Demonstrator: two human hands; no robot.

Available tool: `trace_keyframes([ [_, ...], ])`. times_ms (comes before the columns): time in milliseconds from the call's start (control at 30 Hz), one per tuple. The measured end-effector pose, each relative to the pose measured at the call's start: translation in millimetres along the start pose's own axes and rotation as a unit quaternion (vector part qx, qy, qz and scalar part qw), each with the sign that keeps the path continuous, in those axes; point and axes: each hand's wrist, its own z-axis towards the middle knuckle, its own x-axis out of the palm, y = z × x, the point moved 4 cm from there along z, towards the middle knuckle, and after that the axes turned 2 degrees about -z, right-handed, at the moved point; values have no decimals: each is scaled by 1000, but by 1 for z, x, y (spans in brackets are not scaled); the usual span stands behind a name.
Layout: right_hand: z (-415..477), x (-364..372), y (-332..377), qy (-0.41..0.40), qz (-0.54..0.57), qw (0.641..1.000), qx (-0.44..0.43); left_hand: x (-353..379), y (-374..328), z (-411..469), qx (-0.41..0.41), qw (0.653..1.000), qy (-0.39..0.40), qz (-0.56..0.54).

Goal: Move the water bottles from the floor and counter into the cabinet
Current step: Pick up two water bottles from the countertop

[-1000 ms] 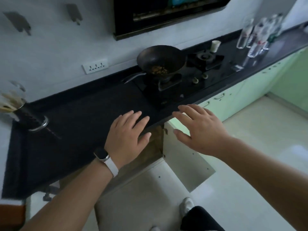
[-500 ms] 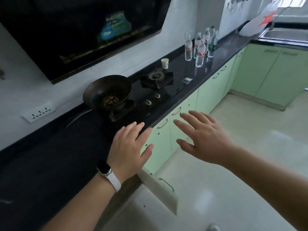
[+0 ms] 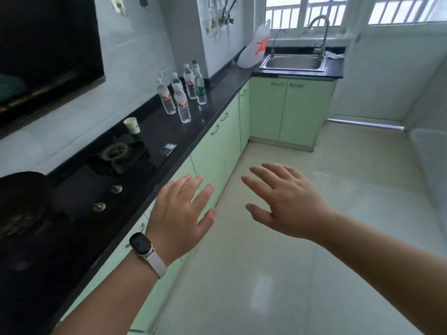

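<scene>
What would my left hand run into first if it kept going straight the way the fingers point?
Probably nothing close. The left hand points along the counter's front edge, open air ahead; the water bottles stand well beyond, slightly left. Depth is hard to judge.

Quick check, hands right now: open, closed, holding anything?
Left hand: open, fingers spread, holding nothing.
Right hand: open, fingers spread, holding nothing.

We are in a home kitchen. We see a long black counter point(image 3: 217, 93) with a stove point(image 3: 121, 153) set in it, green cabinets point(image 3: 290, 110) below, and a sink point(image 3: 294, 62) with a tap point(image 3: 323, 27) under the window point(image 3: 338, 9).
</scene>
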Motion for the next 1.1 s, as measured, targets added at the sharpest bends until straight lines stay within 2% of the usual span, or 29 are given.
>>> trace_keyframes([
  [267, 1, -7, -79, -18, -45, 996, 69, 47, -21, 92, 69, 996, -33, -36],
  [500, 45, 11, -131, -14, -71, 994, 84, 100, 0, 161, 93, 993, -46, -56],
  [733, 151, 51, -174, -1, -76, 993, 87, 159, 73, 239, 85, 993, -33, -68],
  [900, 230, 70, -193, -10, -87, 990, 108, 194, 140, 295, 89, 991, -49, -85],
  [1100, 288, 90, -215, -9, -71, 991, 116, 220, 182, 331, 90, 988, -70, -102],
])
